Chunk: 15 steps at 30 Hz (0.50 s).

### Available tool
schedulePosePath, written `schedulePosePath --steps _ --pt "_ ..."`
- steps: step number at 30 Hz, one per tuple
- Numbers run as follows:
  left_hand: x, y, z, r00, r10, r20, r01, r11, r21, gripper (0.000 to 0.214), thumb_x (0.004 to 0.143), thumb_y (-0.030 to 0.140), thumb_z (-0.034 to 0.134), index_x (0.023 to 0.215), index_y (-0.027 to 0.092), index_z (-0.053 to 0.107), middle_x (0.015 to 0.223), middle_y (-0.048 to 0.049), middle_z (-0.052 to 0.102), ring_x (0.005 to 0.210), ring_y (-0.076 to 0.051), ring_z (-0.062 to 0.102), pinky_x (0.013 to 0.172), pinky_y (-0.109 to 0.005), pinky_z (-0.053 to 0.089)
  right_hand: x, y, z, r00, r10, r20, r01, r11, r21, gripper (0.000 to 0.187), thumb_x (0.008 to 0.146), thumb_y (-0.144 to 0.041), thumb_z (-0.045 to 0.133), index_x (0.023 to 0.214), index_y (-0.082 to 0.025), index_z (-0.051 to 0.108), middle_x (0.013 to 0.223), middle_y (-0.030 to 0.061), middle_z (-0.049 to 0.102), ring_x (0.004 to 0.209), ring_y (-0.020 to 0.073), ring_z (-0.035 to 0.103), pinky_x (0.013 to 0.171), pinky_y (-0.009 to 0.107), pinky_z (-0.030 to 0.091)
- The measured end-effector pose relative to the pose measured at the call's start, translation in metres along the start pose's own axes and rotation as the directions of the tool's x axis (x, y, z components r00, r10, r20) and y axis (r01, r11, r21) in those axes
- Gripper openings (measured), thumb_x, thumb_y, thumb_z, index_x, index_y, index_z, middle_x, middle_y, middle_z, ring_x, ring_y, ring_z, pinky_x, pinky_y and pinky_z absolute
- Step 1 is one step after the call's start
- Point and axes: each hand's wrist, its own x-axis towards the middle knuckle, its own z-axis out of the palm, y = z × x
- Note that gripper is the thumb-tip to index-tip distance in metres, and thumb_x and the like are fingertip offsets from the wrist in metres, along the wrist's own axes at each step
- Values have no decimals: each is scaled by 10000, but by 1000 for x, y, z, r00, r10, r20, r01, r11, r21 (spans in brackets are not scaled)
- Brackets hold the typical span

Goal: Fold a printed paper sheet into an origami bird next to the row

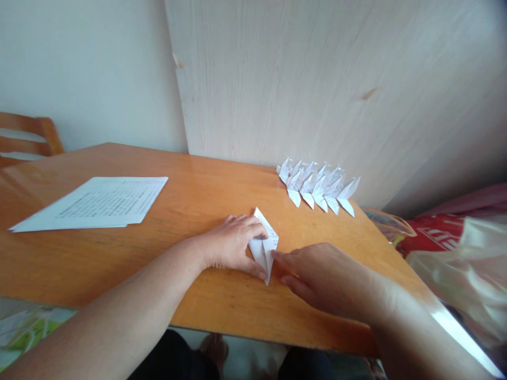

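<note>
A small folded piece of white paper (pixel 271 244), kite-shaped with a pointed top and bottom, lies on the wooden table. My left hand (pixel 236 244) rests over its left side, holding it down with the thumb near the lower tip and the fingers on the upper part. Part of the paper is hidden under those fingers. From the right, the index fingertip of my right hand (pixel 309 269) touches the paper's right edge. The right thumb is apart from that finger, and nothing shows in this hand.
Folded paper pieces (pixel 317 184) stand in two rows at the table's back right. Printed sheets (pixel 114 203) lie on the left of the table (pixel 190 200). A wall panel (pixel 277 79) rises behind, a chair (pixel 49 136) is far left, and bags (pixel 467 264) sit right.
</note>
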Motion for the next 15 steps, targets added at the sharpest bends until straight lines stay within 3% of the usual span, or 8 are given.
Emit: schedulePosePath --steps 15 --pt "1 -1 2 999 -54 -1 54 998 13 817 546 779 738 1164 278 549 1309 -73 566 1240 -342 474 951 -412 363 -1 -3 5 999 -35 -11 35 999 -2 253 946 -281 471 977 -202 709 838 60 731 775 195 677 701 284 429"
